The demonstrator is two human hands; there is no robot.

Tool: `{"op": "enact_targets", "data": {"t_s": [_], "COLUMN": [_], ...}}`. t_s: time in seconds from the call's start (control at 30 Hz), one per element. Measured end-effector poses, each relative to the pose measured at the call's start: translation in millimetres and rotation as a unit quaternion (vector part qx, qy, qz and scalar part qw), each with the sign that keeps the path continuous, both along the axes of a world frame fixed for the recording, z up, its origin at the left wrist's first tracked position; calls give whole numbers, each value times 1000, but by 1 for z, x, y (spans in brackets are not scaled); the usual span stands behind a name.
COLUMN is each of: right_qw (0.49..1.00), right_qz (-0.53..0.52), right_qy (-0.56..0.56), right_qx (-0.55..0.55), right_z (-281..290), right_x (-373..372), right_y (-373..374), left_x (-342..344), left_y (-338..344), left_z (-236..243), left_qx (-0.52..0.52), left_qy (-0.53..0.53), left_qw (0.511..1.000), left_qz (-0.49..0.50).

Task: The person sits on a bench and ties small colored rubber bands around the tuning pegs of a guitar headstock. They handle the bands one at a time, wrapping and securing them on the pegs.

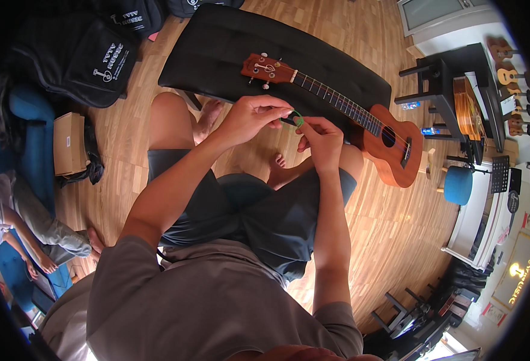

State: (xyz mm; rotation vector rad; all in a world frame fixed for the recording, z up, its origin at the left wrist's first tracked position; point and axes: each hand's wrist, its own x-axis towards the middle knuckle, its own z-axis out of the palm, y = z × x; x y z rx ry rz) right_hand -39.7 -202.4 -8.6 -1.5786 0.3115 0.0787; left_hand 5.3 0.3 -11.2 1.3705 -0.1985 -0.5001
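My left hand (256, 117) and my right hand (319, 138) meet above my lap, fingertips closed on a small green loop (298, 118). A small dark piece shows beside the loop, too small to make out. A brown wooden ukulele (397, 147) lies just beyond my hands, its headstock and neck across a black padded bench (229, 39) and its body past the bench's right end.
Black instrument bags (78, 66) lie at upper left. A person (18, 234) sits on a blue sofa (30, 120) at left, near a cardboard box (69, 144). At right are black stools (427, 78), a blue stool (457, 185), a white piano (475, 228) and wall-hung instruments (508, 76).
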Motion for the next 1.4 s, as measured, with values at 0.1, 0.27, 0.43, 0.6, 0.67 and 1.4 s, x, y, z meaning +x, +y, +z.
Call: {"op": "enact_targets", "data": {"t_s": [0.1,0.27,0.43,0.6,0.67,1.4], "right_qw": [996,984,997,993,991,965], "right_qz": [20,30,61,96,93,227], "right_qy": [-4,-19,-45,-36,-53,9], "right_qx": [-87,-173,-14,54,75,128], "right_z": [-3,-2,-10,-3,0,0], "right_x": [-1,-2,-2,-2,-3,-3], "right_y": [1,3,0,4,7,-9], "left_x": [0,-1,1,2,2,-7], "left_y": [-1,-2,0,5,6,2], "left_z": [-8,-7,-15,-9,-7,-14], "left_qx": [-11,24,84,105,118,241], "left_qy": [-25,-17,0,6,7,-244], "left_qw": [1000,1000,996,994,993,939], "left_qz": [-8,-8,-20,-9,-6,14]}}
